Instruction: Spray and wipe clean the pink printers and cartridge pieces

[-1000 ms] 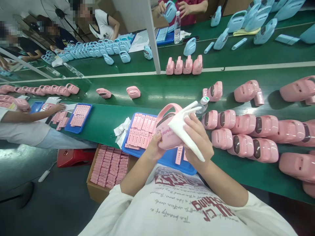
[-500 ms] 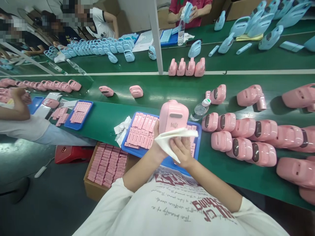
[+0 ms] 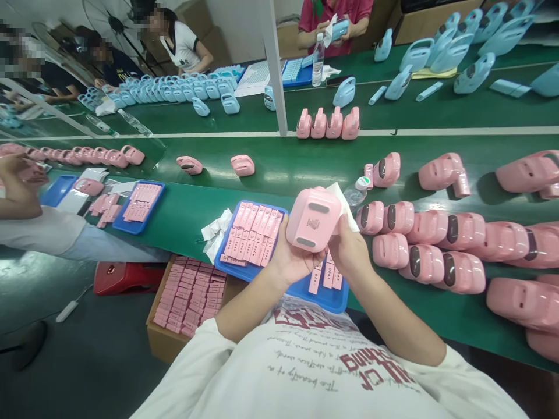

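Across the green bench [image 3: 183, 218], taking the held piece as the centre of our dial, we see rows of pink devices [image 3: 428, 227] between three and four o'clock; whether those are dealt with or waiting, we cannot tell. Down at eight o'clock, below the bench edge, stands a carton [image 3: 163, 343] packed with pink strips [image 3: 192, 285], and a blue tray [image 3: 327, 299] holding more of them runs under our hands from eight round to five. As for the piece in work, the pink housing [image 3: 313, 218], we judge it partway along: lifted and turned base upward, cloth at its edge, not yet put down. It sits between our two hands, above the tray. Our left hand [image 3: 292, 259], at seven o'clock, curls around its lower left side, fingers partly hidden beneath. Our right hand [image 3: 349, 247], at four, pinches the white cloth [image 3: 345, 205] against the right edge (whether its hidden fingertips touch the housing directly, we cannot say). That cloth shows between two and three o'clock, leaving the small printed patch [image 3: 312, 224] on the base uncovered.
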Available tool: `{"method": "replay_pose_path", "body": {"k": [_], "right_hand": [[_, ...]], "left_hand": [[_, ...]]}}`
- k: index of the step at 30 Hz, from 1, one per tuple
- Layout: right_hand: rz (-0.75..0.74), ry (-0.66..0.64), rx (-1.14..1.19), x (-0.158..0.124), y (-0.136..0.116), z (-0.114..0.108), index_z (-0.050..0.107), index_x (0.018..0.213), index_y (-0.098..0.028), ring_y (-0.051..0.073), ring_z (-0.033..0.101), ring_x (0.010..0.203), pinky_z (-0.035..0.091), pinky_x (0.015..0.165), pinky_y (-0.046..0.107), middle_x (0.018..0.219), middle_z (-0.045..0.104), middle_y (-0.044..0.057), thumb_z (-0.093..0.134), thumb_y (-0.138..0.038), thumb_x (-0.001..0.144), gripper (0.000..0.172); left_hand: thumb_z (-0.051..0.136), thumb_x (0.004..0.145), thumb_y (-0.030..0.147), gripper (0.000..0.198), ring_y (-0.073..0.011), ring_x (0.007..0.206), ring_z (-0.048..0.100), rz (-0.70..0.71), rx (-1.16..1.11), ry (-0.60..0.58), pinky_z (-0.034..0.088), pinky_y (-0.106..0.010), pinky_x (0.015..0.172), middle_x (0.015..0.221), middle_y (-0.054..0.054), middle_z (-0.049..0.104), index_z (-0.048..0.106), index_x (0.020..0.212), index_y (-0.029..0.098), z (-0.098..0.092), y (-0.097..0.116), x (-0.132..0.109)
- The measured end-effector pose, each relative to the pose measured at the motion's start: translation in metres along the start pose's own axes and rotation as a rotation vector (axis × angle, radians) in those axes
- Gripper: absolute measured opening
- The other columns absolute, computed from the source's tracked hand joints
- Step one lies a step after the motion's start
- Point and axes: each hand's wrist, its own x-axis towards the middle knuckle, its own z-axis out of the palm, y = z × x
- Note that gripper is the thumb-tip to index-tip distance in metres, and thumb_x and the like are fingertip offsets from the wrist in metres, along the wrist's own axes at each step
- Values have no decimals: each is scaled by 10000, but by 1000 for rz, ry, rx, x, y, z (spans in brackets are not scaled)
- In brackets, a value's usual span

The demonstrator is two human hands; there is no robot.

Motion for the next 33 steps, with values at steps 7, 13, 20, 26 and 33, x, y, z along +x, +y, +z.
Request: {"method": "replay_pose_path", "body": {"k": [7,13,20,26,33], "right_hand": [[-131,22,-133,-26,1,-9,665,1114,-224,233,625,1150,537,975,388,1107,706,64,470,-527,928,406],[-597,-77,-468,-27,-3,-11,484,1399,-266,300,271,1456,255,1186,536,1461,467,93,455,-531,922,547],[-164,-112,-87,-2,-18,-12,487,1382,-261,221,475,1333,370,1145,418,1369,569,53,443,-522,934,521],[-97,-196,107,20,-16,-15,580,1258,-234,260,549,1257,471,1048,428,1302,624,67,593,-575,803,569],[-80,-243,137,12,6,-8,553,1257,-226,276,629,1144,529,956,462,1264,643,118,546,-730,759,708]], "left_hand": [[426,839,717,672,-195,733,672,54,-4,26,560,-280,637,850,-111,709,649,1044,117,9,-1,-8],[704,722,599,603,-264,1022,657,358,317,-30,564,-354,810,1133,-101,687,629,1150,182,4,-2,-3],[889,533,279,753,-285,1171,573,773,800,-68,469,-384,978,1218,-68,631,575,1216,230,2,17,-11],[915,438,162,1191,-276,1187,547,978,869,84,397,-369,1043,1142,-38,606,330,1466,300,2,8,-14],[878,537,235,858,-281,1260,496,1064,755,99,380,-343,1067,1284,-66,554,517,1316,258,9,-5,-8]]}}
